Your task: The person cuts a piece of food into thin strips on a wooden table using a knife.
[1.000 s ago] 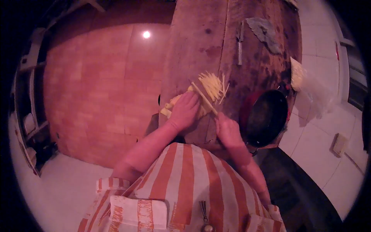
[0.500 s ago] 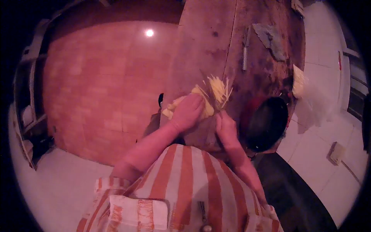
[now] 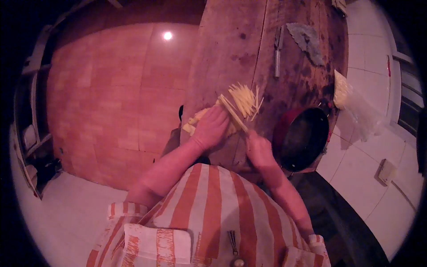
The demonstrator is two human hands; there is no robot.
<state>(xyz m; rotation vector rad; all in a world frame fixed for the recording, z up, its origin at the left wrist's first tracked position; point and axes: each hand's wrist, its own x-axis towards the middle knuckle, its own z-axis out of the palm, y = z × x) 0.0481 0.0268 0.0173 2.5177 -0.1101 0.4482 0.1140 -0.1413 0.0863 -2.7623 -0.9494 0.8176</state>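
Observation:
On the wooden tabletop, my left hand (image 3: pixel 212 127) presses down on a flat pile of yellow food pieces (image 3: pixel 190 129), its fingers close together and curved over them. My right hand (image 3: pixel 259 149) is closed around the handle of a knife (image 3: pixel 235 116). The blade, pale in this light, points away from me and lies along the pile's right side, by my left fingertips. Just beyond the blade is a heap of thin yellow strips (image 3: pixel 243 100). Whether the food is potato or something else, I cannot tell.
A dark, deep pan with a red outside (image 3: pixel 307 140) stands at the table's right edge. Farther off lie a metal-handled tool (image 3: pixel 277 62) and a grey cloth (image 3: pixel 307 42). A clear plastic bag with yellow contents (image 3: pixel 342 91) sits by the right edge.
The blade has shifted left and now lies against the pile, away from the cut strips. My right hand has moved slightly left and down. My left hand stays on the pile.

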